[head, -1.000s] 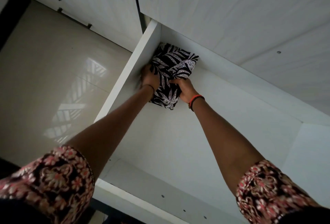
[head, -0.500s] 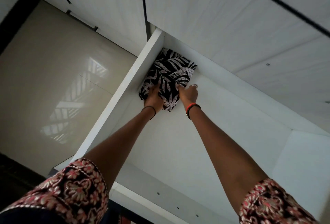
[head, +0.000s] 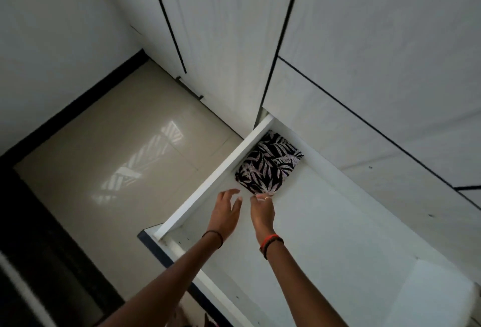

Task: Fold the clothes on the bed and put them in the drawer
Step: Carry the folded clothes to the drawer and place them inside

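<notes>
1. We see the left hand (head: 226,213) just left of the frame's centre. Its fingers are spread and slack and hold nothing, and it hangs over the drawer (head: 208,188) clear of the cloth (head: 270,168).
2. The right hand (head: 263,213) is close beside it, with its fingers bent down at the cloth's near corner. We cannot tell whether they pinch the hem or only touch it, because that spot is blurred.
3. The cloth lies inside the drawer, a little right of centre in the frame. It sits in the far corner against the drawer's left wall, close under the wardrobe (head: 364,118) front.
4. We judge the main risk to be at that near corner. If the right hand has the hem caught and pulls away, it could drag the corner out and open the fold.
5. A second risk, in our view, is the snug fit. The cloth's edge bunches against the wall, so a nudge there could ruck the top layer, and a raised layer might catch when the drawer slides in.
6. The cloth is black with a pale leaf print and is folded into a small, rough square. It looks thin and soft. The top lies fairly flat, but the near edge is uneven, with one corner poking toward the hands.
</notes>
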`<state>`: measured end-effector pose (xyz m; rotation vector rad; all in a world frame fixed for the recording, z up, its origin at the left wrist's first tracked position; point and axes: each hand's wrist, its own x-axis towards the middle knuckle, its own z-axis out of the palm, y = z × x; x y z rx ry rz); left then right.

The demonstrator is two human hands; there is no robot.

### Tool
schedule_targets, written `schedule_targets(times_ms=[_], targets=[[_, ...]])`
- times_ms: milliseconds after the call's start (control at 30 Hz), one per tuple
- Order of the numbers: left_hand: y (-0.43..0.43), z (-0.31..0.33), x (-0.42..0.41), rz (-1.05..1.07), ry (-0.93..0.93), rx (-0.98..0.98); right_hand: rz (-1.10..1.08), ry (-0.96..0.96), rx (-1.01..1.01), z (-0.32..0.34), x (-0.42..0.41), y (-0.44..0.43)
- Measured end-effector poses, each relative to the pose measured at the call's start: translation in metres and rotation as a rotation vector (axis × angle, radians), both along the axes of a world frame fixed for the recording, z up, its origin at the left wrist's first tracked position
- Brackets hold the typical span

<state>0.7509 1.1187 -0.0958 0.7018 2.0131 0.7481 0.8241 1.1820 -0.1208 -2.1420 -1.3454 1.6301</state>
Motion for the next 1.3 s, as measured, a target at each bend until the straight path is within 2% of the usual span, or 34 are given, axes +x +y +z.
schedule_targets(times_ms=[133, 233, 400, 667, 933, 1300], targets=[[-0.062, 0.028, -0.013, 0.149, 0.0, 0.049, 0.13, 0.044, 0.01, 0.034, -0.018, -0.047], [-0.122, 0.05, -0.035, 0.41, -0.007, 0.068, 0.253, 0.072, 0.006, 0.067, -0.042, -0.089], [-0.216, 0.072, -0.063, 0.694, -0.002, 0.043, 0.44, 0.129, 0.017, 0.099, -0.077, -0.154], [-0.394, 0.102, -0.071, 1.083, -0.048, 0.053, 0.678, 0.203, 0.043, 0.148, -0.121, -0.306], [-0.519, 0.127, -0.069, 1.253, -0.185, 0.113, 0.791, 0.188, 0.001, 0.161, -0.138, -0.436], [-0.6, 0.138, -0.121, 1.379, -0.203, 0.151, 0.942, 0.204, -0.051, 0.158, -0.195, -0.528]])
